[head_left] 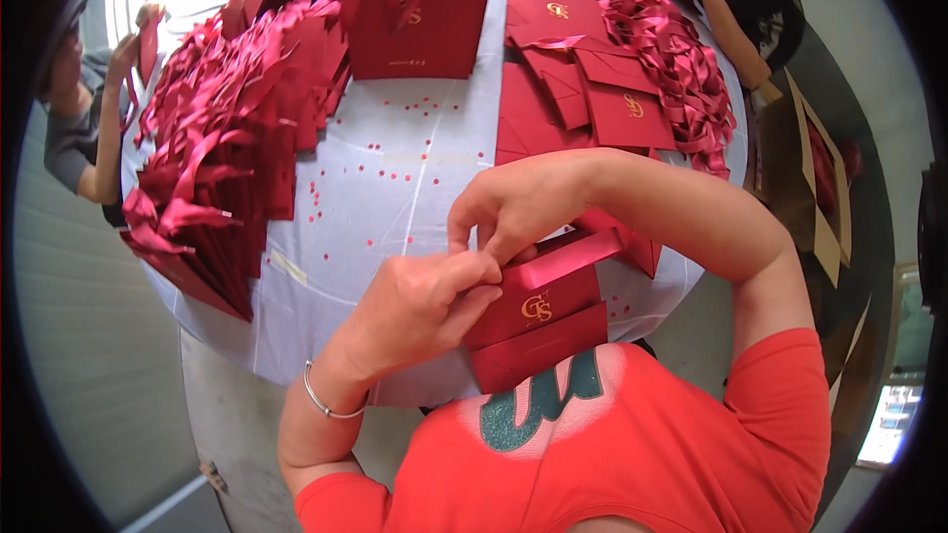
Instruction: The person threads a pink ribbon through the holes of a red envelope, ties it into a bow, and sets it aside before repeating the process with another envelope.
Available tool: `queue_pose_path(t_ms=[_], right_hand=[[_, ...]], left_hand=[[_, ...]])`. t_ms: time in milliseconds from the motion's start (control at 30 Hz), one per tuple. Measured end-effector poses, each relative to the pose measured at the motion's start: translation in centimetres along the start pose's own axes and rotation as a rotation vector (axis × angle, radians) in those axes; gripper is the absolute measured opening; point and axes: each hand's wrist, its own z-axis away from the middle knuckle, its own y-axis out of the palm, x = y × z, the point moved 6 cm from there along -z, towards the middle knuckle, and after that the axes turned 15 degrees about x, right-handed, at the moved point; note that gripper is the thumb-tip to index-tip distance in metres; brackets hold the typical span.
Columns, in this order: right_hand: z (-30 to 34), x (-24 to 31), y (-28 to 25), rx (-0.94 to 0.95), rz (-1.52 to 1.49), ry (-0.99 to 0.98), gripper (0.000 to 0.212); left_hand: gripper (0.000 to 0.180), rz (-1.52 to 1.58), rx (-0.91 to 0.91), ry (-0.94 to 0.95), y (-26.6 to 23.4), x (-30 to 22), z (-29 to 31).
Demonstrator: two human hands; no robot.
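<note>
While the right hand (528, 199) arches downward, it and the left hand (425, 298) pinch at the red bag (553, 306).

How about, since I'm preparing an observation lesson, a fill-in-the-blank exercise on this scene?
1. The bracelet circles the foreground person's ____ wrist.
2. The emblem on the bag being handled is ____ in colour.
3. Small ____ dots lie scattered on the tablecloth.
4. The open cardboard box is at the picture's ____ side.

Missing words: left; gold; red; right.
</note>
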Motion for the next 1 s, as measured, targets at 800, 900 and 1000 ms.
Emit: queue_pose_path(t_ms=[800, 900, 1000], right_hand=[[3.1, -4.1, -3.7, -0.920, -0.171, -0.367, 0.017], [5.9, -4.3, -2.6, -1.154, 0.120, -0.393, 0.019], [7.7, -4.9, 0.5, -1.102, 0.175, -0.385, 0.016]], left_hand=[[0.023, 0.142, 0.057, -0.084, 0.1, 0.0, -0.2], [0.025, 0.171, 0.046, -0.101, 0.1, 0.2, 0.0], [0.026, 0.242, 0.022, -0.206, -0.3, 1.1, 0.5]])
